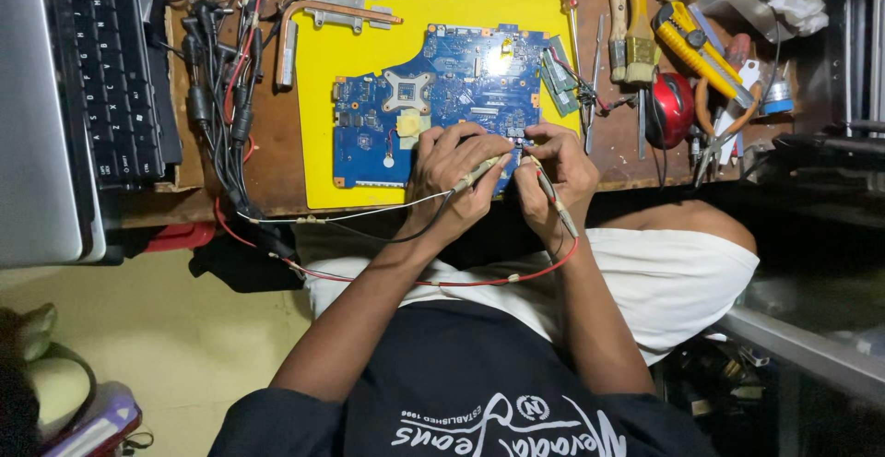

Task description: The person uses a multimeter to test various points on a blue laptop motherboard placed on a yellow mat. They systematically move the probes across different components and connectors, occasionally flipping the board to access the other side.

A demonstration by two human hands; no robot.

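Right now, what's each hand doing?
Left hand: closed on a thin test probe with black lead.
Right hand: closed on a thin test probe with red lead.

Bright desk, glare spot, dark edges

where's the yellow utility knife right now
The yellow utility knife lies at the head view's upper right, beside the wooden-handled brush and above the red round tool.

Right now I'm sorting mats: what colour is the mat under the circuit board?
Yellow mat, clearest in the head view.
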